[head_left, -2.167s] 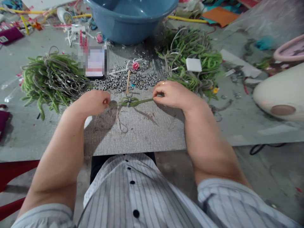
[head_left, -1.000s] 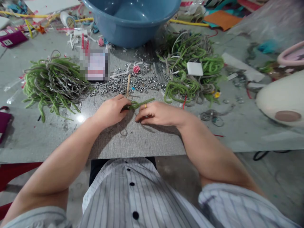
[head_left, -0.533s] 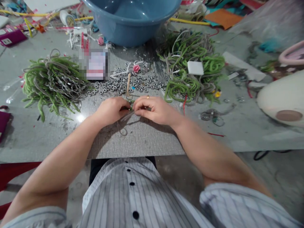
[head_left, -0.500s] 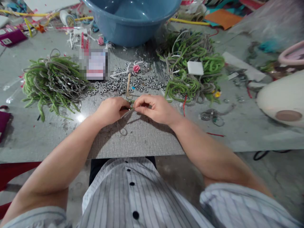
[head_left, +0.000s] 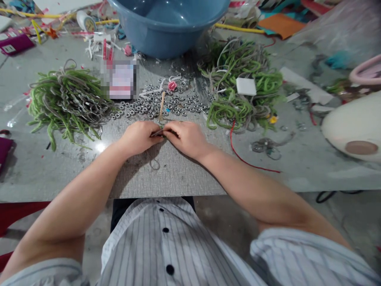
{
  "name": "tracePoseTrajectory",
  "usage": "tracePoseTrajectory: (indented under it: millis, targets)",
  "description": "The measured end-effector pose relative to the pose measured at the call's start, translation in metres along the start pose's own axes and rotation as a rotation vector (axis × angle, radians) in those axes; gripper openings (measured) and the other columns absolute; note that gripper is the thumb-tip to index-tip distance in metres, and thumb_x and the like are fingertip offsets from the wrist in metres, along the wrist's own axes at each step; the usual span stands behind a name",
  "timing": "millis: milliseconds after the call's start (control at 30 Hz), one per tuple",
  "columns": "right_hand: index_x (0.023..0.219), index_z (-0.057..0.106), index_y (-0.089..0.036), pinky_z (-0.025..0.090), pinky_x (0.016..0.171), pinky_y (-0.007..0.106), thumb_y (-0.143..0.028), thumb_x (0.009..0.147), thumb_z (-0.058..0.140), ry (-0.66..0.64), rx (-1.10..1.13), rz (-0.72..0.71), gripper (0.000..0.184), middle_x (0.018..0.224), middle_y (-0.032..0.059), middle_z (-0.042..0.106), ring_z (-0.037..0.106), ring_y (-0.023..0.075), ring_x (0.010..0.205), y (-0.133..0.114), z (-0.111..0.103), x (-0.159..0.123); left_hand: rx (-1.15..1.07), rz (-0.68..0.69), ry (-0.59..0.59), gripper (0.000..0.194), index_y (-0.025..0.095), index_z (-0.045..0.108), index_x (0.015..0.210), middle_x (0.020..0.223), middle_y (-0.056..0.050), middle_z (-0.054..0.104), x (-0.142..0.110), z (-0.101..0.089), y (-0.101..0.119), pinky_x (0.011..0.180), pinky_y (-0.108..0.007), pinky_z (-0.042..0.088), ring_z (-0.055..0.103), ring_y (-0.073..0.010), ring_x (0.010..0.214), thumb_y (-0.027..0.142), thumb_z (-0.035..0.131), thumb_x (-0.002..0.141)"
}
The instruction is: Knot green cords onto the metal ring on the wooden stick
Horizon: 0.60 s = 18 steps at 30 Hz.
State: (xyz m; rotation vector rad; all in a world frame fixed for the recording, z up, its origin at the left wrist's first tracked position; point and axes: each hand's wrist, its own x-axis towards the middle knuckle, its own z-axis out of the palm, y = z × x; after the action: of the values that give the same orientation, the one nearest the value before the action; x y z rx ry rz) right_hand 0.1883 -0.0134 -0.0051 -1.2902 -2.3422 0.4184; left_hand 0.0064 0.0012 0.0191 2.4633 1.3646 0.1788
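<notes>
My left hand (head_left: 140, 137) and my right hand (head_left: 187, 137) meet over the near middle of the table, fingertips touching. Both are closed in a pinch on a thin grey-green cord (head_left: 157, 133), most of it hidden by the fingers. A small loop of cord (head_left: 154, 164) hangs or lies just below the left hand. Right beyond the fingertips is a thin wooden stick (head_left: 162, 105). Behind it spread many small metal nuts (head_left: 133, 109). To the left lies a bundle of green and grey cords (head_left: 64, 101) with metal pieces; to the right is a tangled pile of similar cords (head_left: 229, 113).
A blue basin (head_left: 166, 37) stands at the back. A phone-like object (head_left: 122, 81), partly blurred, lies left of a pink rose (head_left: 172, 85). A white square piece (head_left: 246, 86) rests on the right pile. A red string (head_left: 247, 162) and a cream rounded object (head_left: 354, 123) are at right.
My right hand has moved left and closed in against the left hand. Less of the cord shows between them now. The left hand stays nearly in place.
</notes>
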Motion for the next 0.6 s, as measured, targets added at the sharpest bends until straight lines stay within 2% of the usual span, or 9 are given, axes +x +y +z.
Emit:
tracePoseTrajectory:
  millis: [133, 333, 500, 600]
  targets:
    - [0.093, 0.068, -0.018, 0.037, 0.075, 0.033, -0.025, 0.092, 0.048, 0.001, -0.068, -0.059, 0.022, 0.091, 0.0092, 0.07, 0.062, 0.0219, 0.084, 0.003, 0.0, 0.001, -0.06, 0.01, -0.005, 0.014, 0.019, 0.069, 0.077, 0.071, -0.001, 0.066, 0.0, 0.0, -0.002, 0.058, -0.025, 0.036, 0.059, -0.0155, 0.066, 0.03, 0.06, 0.081]
    - [0.088, 0.073, -0.02, 0.036, 0.078, 0.036, -0.027, 0.09, 0.052, -0.021, -0.058, -0.12, 0.021, 0.094, 0.0072, 0.069, 0.06, 0.0216, 0.09, 0.01, -0.006, -0.002, -0.151, 0.033, 0.0, 0.018, 0.021, 0.074, 0.093, 0.085, -0.001, 0.073, 0.0, 0.0, -0.005, 0.068, -0.025, 0.044, 0.065, -0.0161, 0.078, 0.026, 0.06, 0.082]
    - [0.091, 0.072, -0.02, 0.037, 0.087, 0.041, -0.03, 0.081, 0.064, -0.047, -0.018, -0.141, 0.016, 0.105, 0.0087, 0.068, 0.058, 0.0263, 0.101, 0.014, -0.009, -0.002, -0.196, 0.017, 0.018, 0.019, 0.019, 0.074, 0.095, 0.086, -0.001, 0.073, 0.002, 0.001, -0.005, 0.068, -0.024, 0.044, 0.065, -0.0148, 0.077, 0.023, 0.06, 0.083]
    - [0.087, 0.07, -0.019, 0.038, 0.089, 0.042, -0.027, 0.082, 0.061, -0.039, 0.011, -0.146, 0.013, 0.105, 0.0096, 0.067, 0.057, 0.0265, 0.1, 0.015, -0.006, -0.001, -0.192, 0.013, 0.017, 0.019, 0.018, 0.074, 0.094, 0.086, -0.002, 0.073, 0.002, 0.001, -0.006, 0.068, -0.024, 0.044, 0.065, -0.0149, 0.077, 0.024, 0.061, 0.083]
